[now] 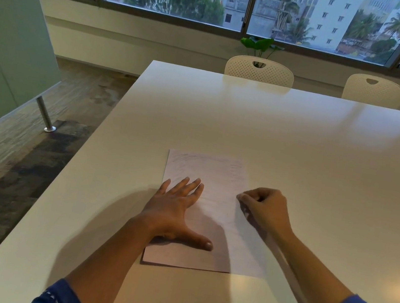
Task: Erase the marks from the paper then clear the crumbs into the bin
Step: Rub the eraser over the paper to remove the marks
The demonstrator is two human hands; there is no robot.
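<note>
While the paper (206, 170) is pinned to the surface (299, 140) by the flat left hand (174, 210), its unheld right edge could be crumpled by the right hand (265, 208), pinched round a seeming eraser (241, 197).

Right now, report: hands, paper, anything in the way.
Left hand flat, pressing paper. Right hand pinches small pale eraser at paper's right edge. Faint marks up top. No bin in view.

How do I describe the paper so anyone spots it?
Find the big glossy white table's near side. The pale rectangular paper sheet lies flat there, faint pencil scribbles near its far end. It alone sits under the flat left hand; the right hand pinches a small pale eraser at its right edge.
</note>
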